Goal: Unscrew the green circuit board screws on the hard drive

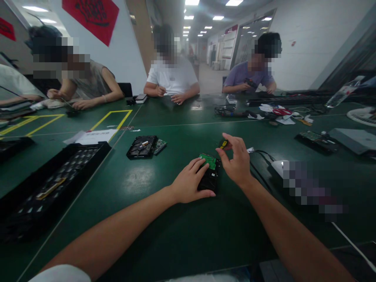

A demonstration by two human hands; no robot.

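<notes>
Pinching a slim yellow-black tool (223, 144), my right hand (236, 159) could slip and scratch the flat black-green drive (209, 180) under my spread left hand (189, 181).

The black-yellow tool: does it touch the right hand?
Touching: in the head view, the right hand holds the black-yellow tool between thumb and fingers.

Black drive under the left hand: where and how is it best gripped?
Probably by the long side edges of the black drive, coming from the near end: it appears to lie flat, longer than wide. The green circuit board shows bare toward the far end, where the left hand reaches, so avoid pinching there.
</notes>
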